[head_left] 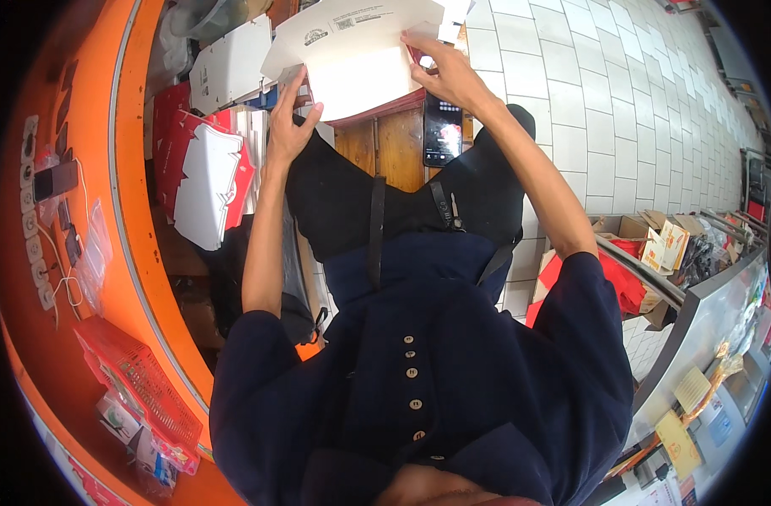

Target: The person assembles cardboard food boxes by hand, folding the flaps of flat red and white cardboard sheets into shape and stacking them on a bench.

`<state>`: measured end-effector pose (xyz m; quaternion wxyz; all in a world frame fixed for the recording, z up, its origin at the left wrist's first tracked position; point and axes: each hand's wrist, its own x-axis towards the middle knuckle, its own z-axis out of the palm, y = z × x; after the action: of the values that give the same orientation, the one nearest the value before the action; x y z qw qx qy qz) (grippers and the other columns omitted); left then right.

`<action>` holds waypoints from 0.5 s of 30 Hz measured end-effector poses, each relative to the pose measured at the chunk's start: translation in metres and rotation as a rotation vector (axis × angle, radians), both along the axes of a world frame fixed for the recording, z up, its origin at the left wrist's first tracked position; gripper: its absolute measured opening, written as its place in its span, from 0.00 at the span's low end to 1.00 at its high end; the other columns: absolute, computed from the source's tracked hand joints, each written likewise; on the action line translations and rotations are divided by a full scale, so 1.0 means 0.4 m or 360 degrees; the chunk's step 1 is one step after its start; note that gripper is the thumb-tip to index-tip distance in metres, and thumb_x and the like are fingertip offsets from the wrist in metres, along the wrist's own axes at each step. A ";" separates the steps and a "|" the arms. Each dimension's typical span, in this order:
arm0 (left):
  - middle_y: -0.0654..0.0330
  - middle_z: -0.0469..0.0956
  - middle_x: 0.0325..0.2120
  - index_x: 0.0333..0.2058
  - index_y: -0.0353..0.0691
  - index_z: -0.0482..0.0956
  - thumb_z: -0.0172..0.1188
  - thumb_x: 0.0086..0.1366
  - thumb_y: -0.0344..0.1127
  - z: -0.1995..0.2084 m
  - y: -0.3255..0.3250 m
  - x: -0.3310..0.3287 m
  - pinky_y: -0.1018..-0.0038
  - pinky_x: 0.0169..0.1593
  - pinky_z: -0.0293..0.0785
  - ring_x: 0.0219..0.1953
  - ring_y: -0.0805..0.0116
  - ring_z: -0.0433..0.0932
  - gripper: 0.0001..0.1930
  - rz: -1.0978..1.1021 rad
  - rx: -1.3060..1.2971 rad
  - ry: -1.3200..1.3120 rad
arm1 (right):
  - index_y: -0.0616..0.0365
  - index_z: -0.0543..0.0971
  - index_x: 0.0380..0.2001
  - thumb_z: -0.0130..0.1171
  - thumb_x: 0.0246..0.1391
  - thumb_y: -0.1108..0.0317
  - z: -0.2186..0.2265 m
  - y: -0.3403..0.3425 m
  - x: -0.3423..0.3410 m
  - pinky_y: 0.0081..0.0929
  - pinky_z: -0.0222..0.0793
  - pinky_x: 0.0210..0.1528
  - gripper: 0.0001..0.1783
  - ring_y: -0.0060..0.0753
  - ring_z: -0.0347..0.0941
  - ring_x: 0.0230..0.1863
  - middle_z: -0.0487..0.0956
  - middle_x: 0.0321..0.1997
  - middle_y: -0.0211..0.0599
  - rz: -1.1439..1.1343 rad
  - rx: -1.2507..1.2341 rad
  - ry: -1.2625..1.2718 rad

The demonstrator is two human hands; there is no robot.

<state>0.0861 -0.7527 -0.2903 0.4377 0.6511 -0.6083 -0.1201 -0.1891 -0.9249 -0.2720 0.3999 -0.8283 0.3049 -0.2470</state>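
Over the wooden bench (364, 150), just beyond the knees, the left hand (291, 126) rests against the near left corner of an open white-and-red box (360, 76), its thumb spread away from the fingers. The right hand (449, 74) meets the opposite corner, forefinger up by the raised printed flap and thumb lower down, the two apart. How firmly either hand squeezes the card I cannot tell.

To handle it well, I'd keep both corners level and press evenly, since thin card probably creases if one side takes more force. Fingertips are best kept along the side walls, off the broad white base.

Close by the box's near right edge lies a dark phone (442, 131); I'd watch that corner so nothing catches. The bench's near edge runs between the trouser legs, leaving little room to pull the box back. Leftward it is tight: red-and-white flat cardboard (204, 181) piles up beside the left forearm, and past it stands the orange frame (131, 169). Pale tiled floor (588, 110) stretches off to the right, so that side looks easier for swinging an elbow.
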 end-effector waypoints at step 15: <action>0.49 0.85 0.40 0.51 0.35 0.82 0.71 0.62 0.36 0.023 -0.042 -0.043 0.69 0.37 0.79 0.33 0.62 0.85 0.20 0.0436 -0.0025 -0.0038 | 0.58 0.81 0.45 0.58 0.63 0.62 -0.125 -0.053 0.019 0.41 0.74 0.54 0.13 0.50 0.78 0.50 0.82 0.51 0.43 -0.0793 0.0199 -0.0513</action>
<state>0.0689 -0.7694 -0.2813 0.4478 0.7261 -0.5196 -0.0467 -0.1814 -0.9463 -0.3221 0.4203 -0.6520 0.4460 -0.4465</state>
